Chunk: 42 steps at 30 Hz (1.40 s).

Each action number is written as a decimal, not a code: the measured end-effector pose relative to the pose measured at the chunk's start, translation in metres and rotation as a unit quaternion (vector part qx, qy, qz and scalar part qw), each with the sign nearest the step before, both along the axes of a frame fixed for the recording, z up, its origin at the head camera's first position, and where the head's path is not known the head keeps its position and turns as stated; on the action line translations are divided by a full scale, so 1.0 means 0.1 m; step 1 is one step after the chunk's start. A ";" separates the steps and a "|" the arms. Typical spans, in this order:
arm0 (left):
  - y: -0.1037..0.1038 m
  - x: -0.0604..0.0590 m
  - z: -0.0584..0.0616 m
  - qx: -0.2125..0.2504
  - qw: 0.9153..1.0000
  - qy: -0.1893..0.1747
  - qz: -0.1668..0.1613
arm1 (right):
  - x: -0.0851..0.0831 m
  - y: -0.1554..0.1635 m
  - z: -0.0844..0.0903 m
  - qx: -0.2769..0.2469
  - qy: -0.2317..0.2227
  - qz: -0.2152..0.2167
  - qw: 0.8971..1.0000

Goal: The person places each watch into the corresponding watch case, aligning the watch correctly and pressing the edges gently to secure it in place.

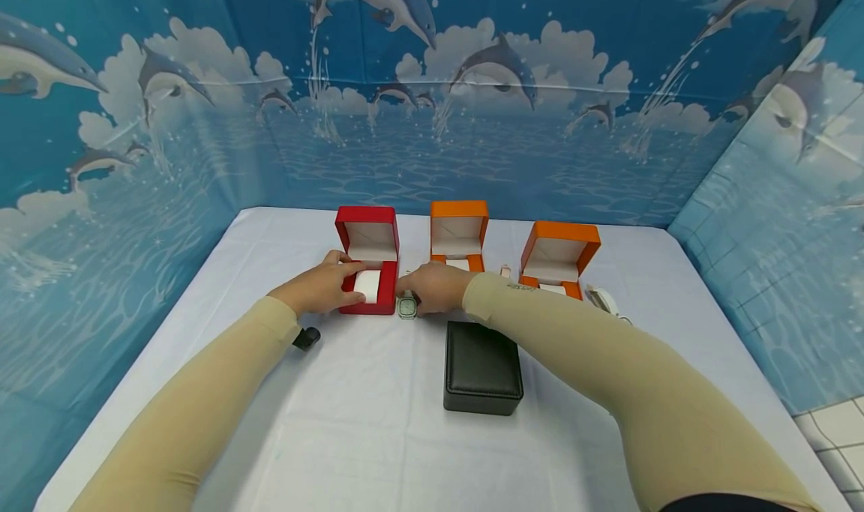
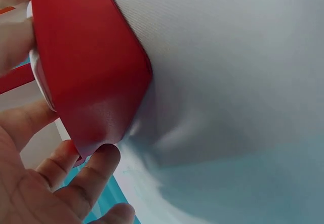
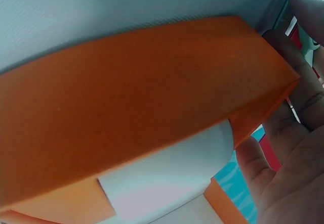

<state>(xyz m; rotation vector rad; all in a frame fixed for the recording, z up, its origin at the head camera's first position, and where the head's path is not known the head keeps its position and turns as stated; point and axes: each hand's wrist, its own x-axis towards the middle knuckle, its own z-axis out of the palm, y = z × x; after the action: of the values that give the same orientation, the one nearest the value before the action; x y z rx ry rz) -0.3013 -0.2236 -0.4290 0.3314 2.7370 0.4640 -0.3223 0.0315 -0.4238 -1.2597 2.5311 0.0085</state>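
In the head view my left hand point(image 1: 322, 281) is at the open red watch box point(image 1: 387, 291). Its thumb and index finger pinch the ends of the white cushion point(image 1: 367, 287), which sits in the box. In the left wrist view the other fingers point(image 2: 93, 173) touch the box's red side. Just right of that box, my right hand point(image 1: 437, 287) pinches a pale green wristwatch point(image 1: 406, 306) with a squarish face. The right wrist view shows only a bit of its strap point(image 3: 308, 34) beside the thumb. Close by that hand is an open orange watch box point(image 1: 459, 210) with a white cushion.
A second open orange watch box point(image 1: 565, 232) stands further right, beside a white watch point(image 1: 601, 299). A closed black box point(image 1: 483, 368) lies in front of my right forearm. Near my left wrist is a small black object point(image 1: 307, 338). Printed dolphin curtains point(image 1: 432, 160) surround the white table point(image 1: 351, 437).
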 end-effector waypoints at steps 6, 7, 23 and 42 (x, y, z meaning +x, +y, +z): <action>0.01 -0.02 0.02 0.010 1.000 -0.010 0.003 | -0.01 0.00 -0.03 0.000 -0.010 -0.011 1.000; 0.01 -0.02 0.02 0.010 1.000 -0.010 0.001 | -0.02 0.00 -0.03 0.001 -0.011 -0.012 1.000; 0.01 -0.07 0.02 -0.012 1.000 -0.010 -0.020 | -0.04 0.02 -0.06 0.011 0.008 0.009 1.000; -0.01 -0.12 0.02 -0.030 0.999 0.002 -0.041 | 0.04 -0.03 0.04 0.048 0.042 0.034 0.997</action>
<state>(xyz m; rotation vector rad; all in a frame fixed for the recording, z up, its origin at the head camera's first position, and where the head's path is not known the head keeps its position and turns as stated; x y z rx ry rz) -0.3137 -0.2249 -0.4273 0.4268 2.7234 0.3596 -0.3180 0.0285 -0.4193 -1.3320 2.5235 0.2013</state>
